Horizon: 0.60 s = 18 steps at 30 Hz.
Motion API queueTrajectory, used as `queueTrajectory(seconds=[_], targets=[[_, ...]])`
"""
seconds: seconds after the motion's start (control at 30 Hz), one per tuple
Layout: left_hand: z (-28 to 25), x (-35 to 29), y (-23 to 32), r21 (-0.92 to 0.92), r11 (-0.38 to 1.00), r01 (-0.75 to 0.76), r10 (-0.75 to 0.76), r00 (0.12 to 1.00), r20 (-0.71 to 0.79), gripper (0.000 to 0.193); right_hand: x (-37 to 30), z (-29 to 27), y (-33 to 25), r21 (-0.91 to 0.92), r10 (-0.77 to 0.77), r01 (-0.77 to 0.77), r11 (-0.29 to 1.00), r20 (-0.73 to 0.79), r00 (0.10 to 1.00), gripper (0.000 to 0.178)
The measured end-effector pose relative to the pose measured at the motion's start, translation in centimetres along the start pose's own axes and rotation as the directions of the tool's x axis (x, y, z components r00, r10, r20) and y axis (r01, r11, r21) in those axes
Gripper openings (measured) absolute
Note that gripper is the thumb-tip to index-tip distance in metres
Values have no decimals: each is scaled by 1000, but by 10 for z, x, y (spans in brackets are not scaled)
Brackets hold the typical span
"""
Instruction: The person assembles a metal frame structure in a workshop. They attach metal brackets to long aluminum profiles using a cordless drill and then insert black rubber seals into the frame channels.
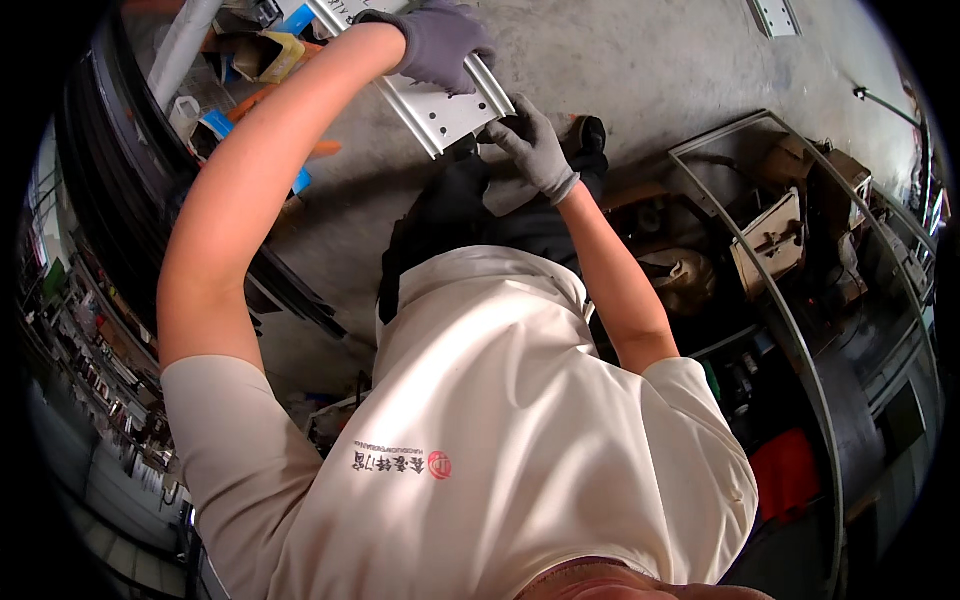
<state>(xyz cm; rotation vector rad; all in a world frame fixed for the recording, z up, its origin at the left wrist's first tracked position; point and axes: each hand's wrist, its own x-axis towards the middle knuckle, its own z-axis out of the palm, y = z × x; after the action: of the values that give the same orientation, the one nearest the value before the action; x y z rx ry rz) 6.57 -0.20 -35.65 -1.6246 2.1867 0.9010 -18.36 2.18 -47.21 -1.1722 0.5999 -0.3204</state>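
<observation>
In my left hand (pixel 440 48), gloved in dark grey, is a long silver metal channel profile (pixel 436 112) with raised side rails and several small holes near its close end. The fingers wrap over the profile, which slants from upper left toward my body; its far part runs out of the picture. My right hand (pixel 538 152), in a lighter grey glove, is at the right corner of that close end. Its thumb and forefinger are spread apart around the corner; whether they touch the metal I cannot tell.
A metal-framed rack (pixel 790 312) stands at right, with cardboard boxes (pixel 790 160) and a red cloth-like item (pixel 787 475). Dark long profiles (pixel 130 170) are stacked at left, near clutter on the floor. Another holed silver piece (pixel 775 16) lies on the concrete floor (pixel 640 60).
</observation>
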Motion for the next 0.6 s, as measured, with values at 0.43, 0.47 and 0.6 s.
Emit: queueTrajectory(seconds=[0.43, 0.47, 0.6], targets=[[8, 2, -3, 80, 997, -1, 4, 999, -48, 55, 4, 16, -35, -89, -69, 63, 994, -66, 995, 21], [14, 1, -6, 79, 997, -5, 11, 997, -80, 54, 4, 16, -36, -109, -77, 69, 992, -72, 994, 20], [7, 4, -4, 81, 997, 6, -4, 1000, -25, 50, 4, 15, -15, -153, -110, 95, 984, -89, 990, 20]])
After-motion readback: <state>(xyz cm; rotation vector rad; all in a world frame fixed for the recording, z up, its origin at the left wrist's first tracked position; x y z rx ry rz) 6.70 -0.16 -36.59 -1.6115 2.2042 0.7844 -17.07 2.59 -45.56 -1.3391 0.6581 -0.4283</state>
